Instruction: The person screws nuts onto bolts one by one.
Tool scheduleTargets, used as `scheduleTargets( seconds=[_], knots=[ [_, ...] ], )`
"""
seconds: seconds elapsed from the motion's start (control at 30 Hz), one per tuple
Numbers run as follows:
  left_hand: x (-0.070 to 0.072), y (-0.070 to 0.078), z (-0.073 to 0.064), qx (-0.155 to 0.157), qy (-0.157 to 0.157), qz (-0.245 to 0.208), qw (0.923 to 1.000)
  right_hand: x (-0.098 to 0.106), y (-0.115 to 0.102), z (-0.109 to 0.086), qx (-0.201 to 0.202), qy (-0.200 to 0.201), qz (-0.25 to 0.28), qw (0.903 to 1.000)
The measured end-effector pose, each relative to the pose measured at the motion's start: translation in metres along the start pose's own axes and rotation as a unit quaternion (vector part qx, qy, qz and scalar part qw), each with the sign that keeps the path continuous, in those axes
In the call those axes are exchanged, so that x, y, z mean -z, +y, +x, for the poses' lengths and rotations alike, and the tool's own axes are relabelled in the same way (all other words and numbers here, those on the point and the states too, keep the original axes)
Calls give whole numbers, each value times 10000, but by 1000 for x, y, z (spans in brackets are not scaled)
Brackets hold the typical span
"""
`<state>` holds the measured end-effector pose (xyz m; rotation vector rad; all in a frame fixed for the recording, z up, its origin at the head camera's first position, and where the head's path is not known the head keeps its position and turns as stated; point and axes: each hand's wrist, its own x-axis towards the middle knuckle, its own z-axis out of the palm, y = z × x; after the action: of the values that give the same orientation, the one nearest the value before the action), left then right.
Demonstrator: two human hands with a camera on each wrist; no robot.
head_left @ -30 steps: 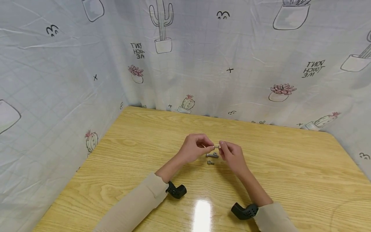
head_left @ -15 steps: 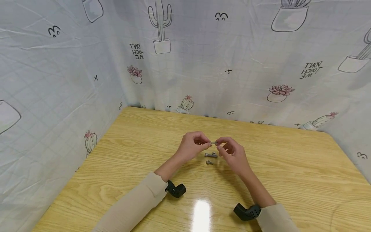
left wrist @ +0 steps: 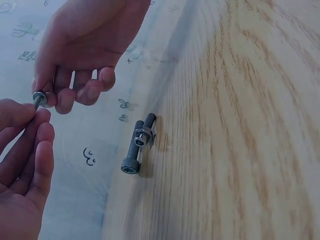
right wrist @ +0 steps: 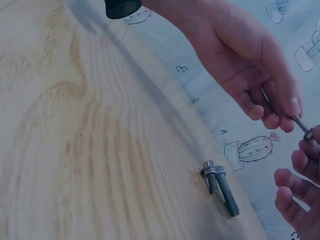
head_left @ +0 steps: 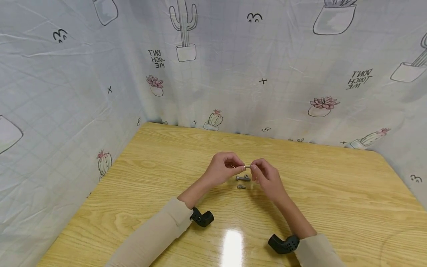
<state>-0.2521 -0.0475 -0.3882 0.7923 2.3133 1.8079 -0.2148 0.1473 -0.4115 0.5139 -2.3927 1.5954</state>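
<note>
Above the table my left hand [head_left: 225, 168] pinches the thin shank of a small bolt [left wrist: 38, 100] between thumb and index finger. My right hand [head_left: 267, 176] holds the other end with thumb and fingertip, where a round metal ring [left wrist: 39, 98], nut or washer I cannot tell, sits on the bolt. Just below the hands a longer socket-head bolt [head_left: 242, 178] lies on the wood, with a nut [head_left: 246, 176] at its far side. Closer to me lies a short bolt [head_left: 241, 187] with a wider part at its left end.
The wooden table [head_left: 173, 163] spreads out around the hands. A patterned curtain [head_left: 213, 74] hangs behind it and along the left side. Black curved devices sit at the left wrist [head_left: 202, 218] and the right wrist [head_left: 284, 244].
The right fingers have opened somewhat and come back together at the ring end of the small bolt. The left hand keeps its pinch, shifting only slightly. The table pieces stay put.
</note>
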Motion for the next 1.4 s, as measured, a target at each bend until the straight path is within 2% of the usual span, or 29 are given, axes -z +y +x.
scheduleTargets(
  seconds=[0.17, 0.3, 0.4, 0.57, 0.77, 0.93, 1.03, 1.27, 1.4],
  knots=[
    [-2, 0, 0, -216, -154, 64, 9996, -3, -2, 2, -173, -39, 146, 9997],
    [-3, 0, -1, -264, -170, 135, 9994, -5, -3, 4, -473, 93, 38, 9988],
    [-3, -1, -2, -275, -137, 154, 9994, -5, -3, 3, -487, 193, -50, 9986],
    [-2, -2, -2, -170, 94, 178, 9997, -3, -3, 0, -137, 229, -33, 9996],
    [-1, -2, -3, 4, 264, 156, 9995, 0, -26, -5, 476, 137, -177, 9986],
    [-1, -2, -3, -38, 214, 96, 9997, -1, -35, -6, 456, 220, -496, 9975],
    [-2, -1, -3, -46, 180, 21, 9998, -1, -33, -6, 304, 199, -367, 9987],
    [-3, 0, -3, -176, 69, 17, 9998, -4, 4, -1, 317, 142, 119, 9993],
    [-4, 1, -3, -332, 14, 128, 9994, -6, -1, 0, -8, 118, 163, 9998]
  ],
)
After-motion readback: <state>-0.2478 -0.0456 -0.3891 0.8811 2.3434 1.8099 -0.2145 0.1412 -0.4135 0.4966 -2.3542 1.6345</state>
